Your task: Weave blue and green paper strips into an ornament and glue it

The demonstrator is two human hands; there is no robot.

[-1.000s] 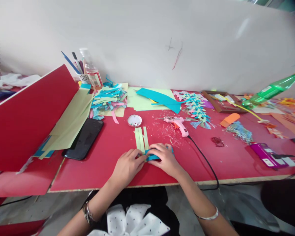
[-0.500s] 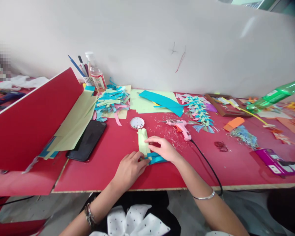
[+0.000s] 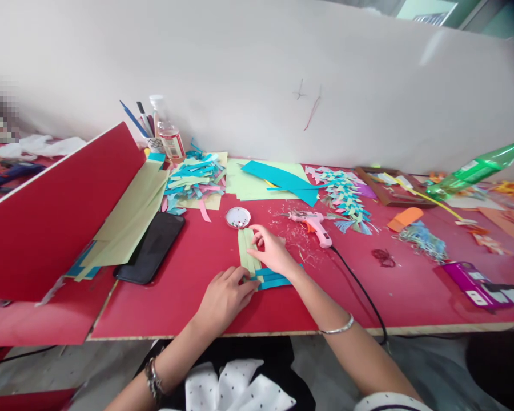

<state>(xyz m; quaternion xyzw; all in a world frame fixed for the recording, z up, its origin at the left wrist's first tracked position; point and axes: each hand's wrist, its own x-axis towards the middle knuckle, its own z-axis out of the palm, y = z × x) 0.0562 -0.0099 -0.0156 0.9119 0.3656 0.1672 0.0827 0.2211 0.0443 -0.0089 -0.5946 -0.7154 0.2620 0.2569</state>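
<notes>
Pale green paper strips lie side by side on the red table, pointing away from me. Blue paper strips cross their near end, running to the right. My left hand pinches the corner where the two colours meet, its fingertips partly hiding it. Over the upper part of the green strips is my right hand. Its thumb and index finger are bent and apart at the strips' right side, touching them or just above. A small white lid with tiny bits in it sits at their far end.
A pink glue gun with a black cord lies on the right. A black phone and a leaning red board stand left. Cut paper strips and a braided paper piece lie behind; a purple power strip is far right.
My right hand has moved up along the green strips, away from the blue ones, showing more of them. My left hand keeps its place at the corner.
</notes>
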